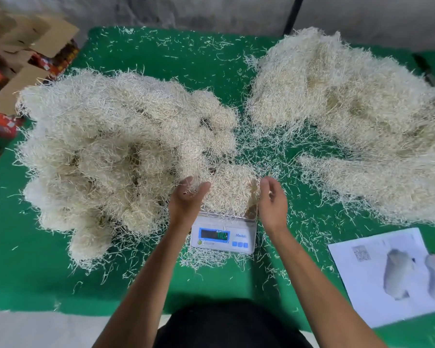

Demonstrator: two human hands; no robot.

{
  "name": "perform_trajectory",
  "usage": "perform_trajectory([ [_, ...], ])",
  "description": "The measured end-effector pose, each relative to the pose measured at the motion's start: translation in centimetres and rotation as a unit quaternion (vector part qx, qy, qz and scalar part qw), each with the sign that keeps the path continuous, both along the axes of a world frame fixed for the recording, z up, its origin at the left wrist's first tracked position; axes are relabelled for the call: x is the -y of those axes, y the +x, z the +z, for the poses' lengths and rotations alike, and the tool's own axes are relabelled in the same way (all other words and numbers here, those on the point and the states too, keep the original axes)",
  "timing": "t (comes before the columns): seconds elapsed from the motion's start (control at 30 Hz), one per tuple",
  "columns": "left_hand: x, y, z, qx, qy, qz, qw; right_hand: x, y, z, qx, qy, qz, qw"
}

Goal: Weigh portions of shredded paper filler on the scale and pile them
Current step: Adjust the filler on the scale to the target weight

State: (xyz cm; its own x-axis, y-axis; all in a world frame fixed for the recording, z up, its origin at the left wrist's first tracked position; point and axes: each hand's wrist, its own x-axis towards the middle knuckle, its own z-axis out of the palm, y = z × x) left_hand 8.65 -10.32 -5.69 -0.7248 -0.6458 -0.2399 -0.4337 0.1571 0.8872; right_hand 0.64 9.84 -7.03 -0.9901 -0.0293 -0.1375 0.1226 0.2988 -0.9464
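A small white digital scale (pixel 223 236) with a lit green display stands on the green table (pixel 35 277) in front of me. A rounded portion of cream shredded paper (pixel 230 188) sits on its pan. My left hand (pixel 186 199) cups the portion's left side with curved fingers, some strands across the fingertips. My right hand (pixel 273 199) is at the portion's right side, fingers loosely curled and touching its edge. A broad heap of rounded weighed portions (pixel 106 151) lies to the left of the scale. A big loose mass of filler (pixel 349 116) lies to the right.
Loose strands litter the green cloth all around the scale. A printed sheet (pixel 392 275) with pictures lies at the right front. Cardboard boxes and red packages (pixel 23 59) are stacked off the table's far left. A grey wall runs behind.
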Motion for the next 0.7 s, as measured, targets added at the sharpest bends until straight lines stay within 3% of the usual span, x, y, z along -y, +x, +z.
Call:
perform_trajectory([
  [0.13, -0.3, 0.7, 0.2, -0.017, -0.038, 0.013, 0.999, -0.3, 0.6, 0.4, 0.001, -0.039, 0.002, 0.999],
  [0.43, 0.1, 2.3, 0.8, -0.095, -0.073, 0.056, 0.991, -1.1, 1.1, 0.0, -0.015, -0.012, -0.016, 1.000],
  [0.7, 0.4, 2.2, 1.0, -0.114, -0.093, 0.072, 0.986, -1.1, 1.6, -0.1, -0.004, -0.025, -0.025, 0.999],
])
